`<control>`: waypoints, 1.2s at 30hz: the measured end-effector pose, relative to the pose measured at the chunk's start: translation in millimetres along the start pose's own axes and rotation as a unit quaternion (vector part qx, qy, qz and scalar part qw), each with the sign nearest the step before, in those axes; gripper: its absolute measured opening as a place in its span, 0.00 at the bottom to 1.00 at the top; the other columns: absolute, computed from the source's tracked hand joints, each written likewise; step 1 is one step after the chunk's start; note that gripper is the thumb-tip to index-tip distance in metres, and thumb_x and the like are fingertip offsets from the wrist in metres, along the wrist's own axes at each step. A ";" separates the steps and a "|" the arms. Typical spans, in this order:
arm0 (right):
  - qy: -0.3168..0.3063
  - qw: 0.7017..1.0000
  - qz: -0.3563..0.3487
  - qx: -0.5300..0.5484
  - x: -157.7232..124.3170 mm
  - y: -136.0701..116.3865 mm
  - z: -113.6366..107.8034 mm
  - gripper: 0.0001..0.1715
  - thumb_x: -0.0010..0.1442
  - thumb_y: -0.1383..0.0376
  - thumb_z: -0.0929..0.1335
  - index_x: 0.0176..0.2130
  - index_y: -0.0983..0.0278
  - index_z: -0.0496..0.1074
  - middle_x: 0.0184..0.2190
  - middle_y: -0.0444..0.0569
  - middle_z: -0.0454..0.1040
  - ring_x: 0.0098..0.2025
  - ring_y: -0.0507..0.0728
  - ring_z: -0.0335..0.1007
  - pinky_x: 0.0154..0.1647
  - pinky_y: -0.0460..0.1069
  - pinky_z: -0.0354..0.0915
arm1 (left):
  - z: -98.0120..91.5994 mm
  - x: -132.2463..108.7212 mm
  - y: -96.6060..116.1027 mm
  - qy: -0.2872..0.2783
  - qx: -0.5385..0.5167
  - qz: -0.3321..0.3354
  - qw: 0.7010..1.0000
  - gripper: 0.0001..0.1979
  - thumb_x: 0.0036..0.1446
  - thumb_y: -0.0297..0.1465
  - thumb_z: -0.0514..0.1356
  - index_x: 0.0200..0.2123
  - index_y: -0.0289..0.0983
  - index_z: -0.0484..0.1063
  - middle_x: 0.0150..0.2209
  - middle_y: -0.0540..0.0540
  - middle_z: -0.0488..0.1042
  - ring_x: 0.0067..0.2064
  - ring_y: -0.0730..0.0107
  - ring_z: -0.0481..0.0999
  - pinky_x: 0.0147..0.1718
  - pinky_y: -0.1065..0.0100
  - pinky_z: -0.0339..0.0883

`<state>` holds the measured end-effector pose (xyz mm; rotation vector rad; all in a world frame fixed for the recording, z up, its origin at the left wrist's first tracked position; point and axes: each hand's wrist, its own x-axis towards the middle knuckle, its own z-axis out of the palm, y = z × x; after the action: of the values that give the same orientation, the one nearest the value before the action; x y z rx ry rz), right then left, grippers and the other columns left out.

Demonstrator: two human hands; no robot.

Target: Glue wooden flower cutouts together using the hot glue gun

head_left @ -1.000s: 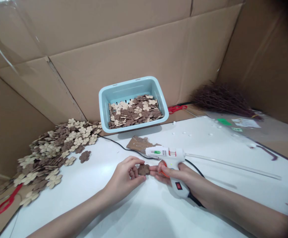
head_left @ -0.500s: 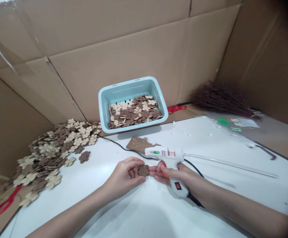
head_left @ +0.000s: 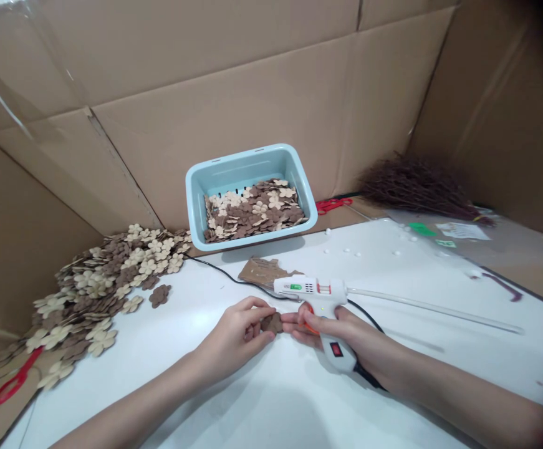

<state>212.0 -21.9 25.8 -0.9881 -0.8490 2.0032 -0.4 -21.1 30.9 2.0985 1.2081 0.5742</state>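
Observation:
My left hand point(head_left: 236, 337) pinches a small brown flower-shaped piece point(head_left: 272, 322) low over the white table point(head_left: 234, 399). My right hand point(head_left: 336, 330) is wrapped round the handle of a white hot glue gun point(head_left: 315, 293), a finger on its orange trigger, and its fingertips also touch the brown piece. A clear glue stick point(head_left: 434, 308) juts from the back of the gun to the right. The gun's black cord point(head_left: 215, 269) runs off to the left.
A light blue basket point(head_left: 196, 187) of brown and cream flower pieces stands at the back. A big loose heap of the same pieces point(head_left: 98, 290) lies left. Red scissors point(head_left: 14, 381), other red scissors point(head_left: 333, 204), a bundle of brown twigs point(head_left: 416, 187) and cardboard walls surround the table.
My left fingers have closed a little more over the brown piece. Both hands and the glue gun stay almost where they were.

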 end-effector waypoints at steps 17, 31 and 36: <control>0.031 0.999 0.033 0.015 -4.1 -3.3 2.7 0.06 0.55 0.66 0.72 0.34 0.65 0.72 0.39 0.54 0.81 0.47 0.59 0.76 0.58 0.52 0.65 | 6.3 -3.0 -6.2 0.044 0.030 0.038 0.998 0.12 0.56 0.28 0.57 0.43 0.39 0.74 0.45 0.41 0.73 0.32 0.71 0.71 0.30 0.70 0.67; 0.014 1.000 0.028 -0.004 -5.3 -3.5 2.6 0.08 0.56 0.65 0.71 0.37 0.66 0.71 0.41 0.54 0.81 0.47 0.58 0.76 0.56 0.49 0.68 | 9.1 -2.8 -0.9 0.029 0.067 0.065 0.995 0.12 0.61 0.26 0.52 0.38 0.37 0.76 0.46 0.41 0.70 0.37 0.69 0.74 0.34 0.70 0.66; 0.003 1.000 0.002 -0.011 -6.0 -2.0 -1.1 0.08 0.57 0.64 0.71 0.37 0.66 0.70 0.42 0.54 0.79 0.48 0.59 0.75 0.57 0.51 0.66 | 7.3 -3.0 -5.7 0.040 -0.004 0.001 0.999 0.07 0.57 0.29 0.58 0.33 0.38 0.78 0.42 0.44 0.71 0.31 0.73 0.72 0.32 0.71 0.65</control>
<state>216.2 -25.6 29.0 -1.0073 -0.8684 1.9969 -0.6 -23.9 21.6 2.0886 1.2464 0.6680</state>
